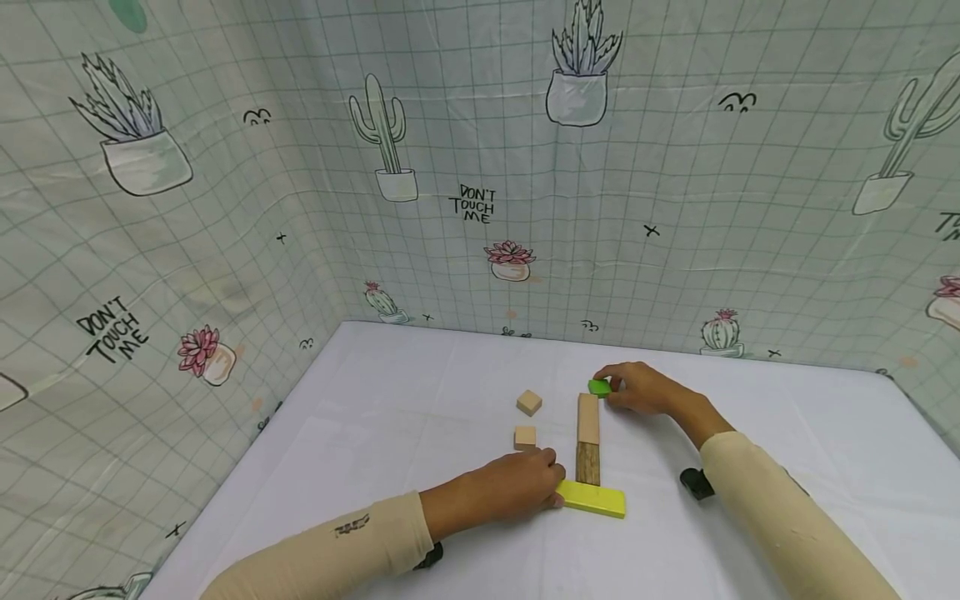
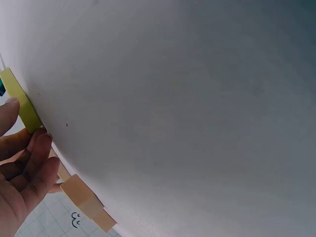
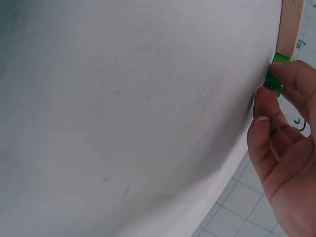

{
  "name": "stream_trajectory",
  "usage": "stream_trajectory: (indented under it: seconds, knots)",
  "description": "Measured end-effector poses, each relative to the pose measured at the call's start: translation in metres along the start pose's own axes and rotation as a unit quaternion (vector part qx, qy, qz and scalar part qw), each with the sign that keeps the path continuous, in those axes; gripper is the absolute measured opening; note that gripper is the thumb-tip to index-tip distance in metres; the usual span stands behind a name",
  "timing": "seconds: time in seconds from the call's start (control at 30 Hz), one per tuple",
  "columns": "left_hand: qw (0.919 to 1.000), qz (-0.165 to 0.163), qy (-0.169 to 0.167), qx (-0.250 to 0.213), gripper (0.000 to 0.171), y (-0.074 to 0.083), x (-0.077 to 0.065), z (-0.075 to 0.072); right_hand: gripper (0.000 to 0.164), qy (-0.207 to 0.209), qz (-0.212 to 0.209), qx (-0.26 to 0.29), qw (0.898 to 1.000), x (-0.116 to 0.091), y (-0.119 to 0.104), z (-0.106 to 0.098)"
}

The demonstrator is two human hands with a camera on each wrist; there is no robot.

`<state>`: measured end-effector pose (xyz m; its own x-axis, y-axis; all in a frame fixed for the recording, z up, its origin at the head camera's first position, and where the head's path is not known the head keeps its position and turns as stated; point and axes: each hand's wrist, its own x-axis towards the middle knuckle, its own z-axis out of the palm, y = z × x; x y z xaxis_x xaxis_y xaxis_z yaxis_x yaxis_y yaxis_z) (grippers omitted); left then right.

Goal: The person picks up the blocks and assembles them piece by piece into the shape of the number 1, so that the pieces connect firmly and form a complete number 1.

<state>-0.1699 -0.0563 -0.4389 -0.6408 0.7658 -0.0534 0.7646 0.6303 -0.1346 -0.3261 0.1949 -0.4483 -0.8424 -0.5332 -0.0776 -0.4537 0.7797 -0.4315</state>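
My left hand (image 1: 517,483) pinches the left end of a flat yellow block (image 1: 596,500), with the thumb on the near side. The left wrist view also has the yellow block (image 2: 22,101) against the thumb and fingers. Farther back, my right hand (image 1: 647,388) holds a small green block (image 1: 599,387) between thumb and fingertips. In the right wrist view the green block (image 3: 279,74) meets the end of a pale wooden block (image 3: 290,27). A darker brown block (image 1: 588,463) lies in line between the pale block (image 1: 588,418) and the yellow one.
Two small pale wooden blocks, one farther back (image 1: 529,402) and one nearer (image 1: 525,437), lie left of the row. The white tabletop (image 1: 420,400) meets a grid-patterned cloth (image 1: 450,275) with cactus drawings behind and at the left. A black object (image 1: 697,483) shows beside the right sleeve.
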Motion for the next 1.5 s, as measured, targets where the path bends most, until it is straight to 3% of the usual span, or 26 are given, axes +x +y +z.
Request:
stream_trajectory:
  seconds: [0.37, 0.53, 0.8, 1.13, 1.27, 1.5]
  knots:
    - [0.9999, 0.002, -0.017, -0.001, 0.035, 0.001, 0.002, -0.005, 0.038, 0.0, 0.004, 0.003, 1.0, -0.002, 0.001, -0.002]
    - [0.9989, -0.027, -0.037, -0.011, 0.042, -0.001, 0.004, -0.014, 0.038, -0.003, -0.004, 0.005, 1.0, -0.004, 0.001, -0.005]
    - [0.9954, -0.08, 0.042, -0.032, 0.034, -0.02, 0.01, -0.028, 0.038, -0.005, -0.01, 0.01, 1.0, -0.002, 0.003, -0.006]
    - [0.9756, -0.159, 0.14, -0.06, 0.023, -0.051, 0.017, -0.017, 0.037, -0.004, -0.015, 0.018, 1.0, -0.001, 0.002, -0.004]
    - [0.9683, -0.186, 0.15, -0.072, 0.024, -0.062, 0.018, -0.012, 0.037, -0.005, -0.011, 0.02, 1.0, -0.001, 0.001, -0.003]
    - [0.9637, -0.222, 0.119, -0.089, 0.035, -0.077, 0.02, -0.009, 0.037, -0.005, -0.001, 0.018, 1.0, -0.002, 0.0, -0.002]
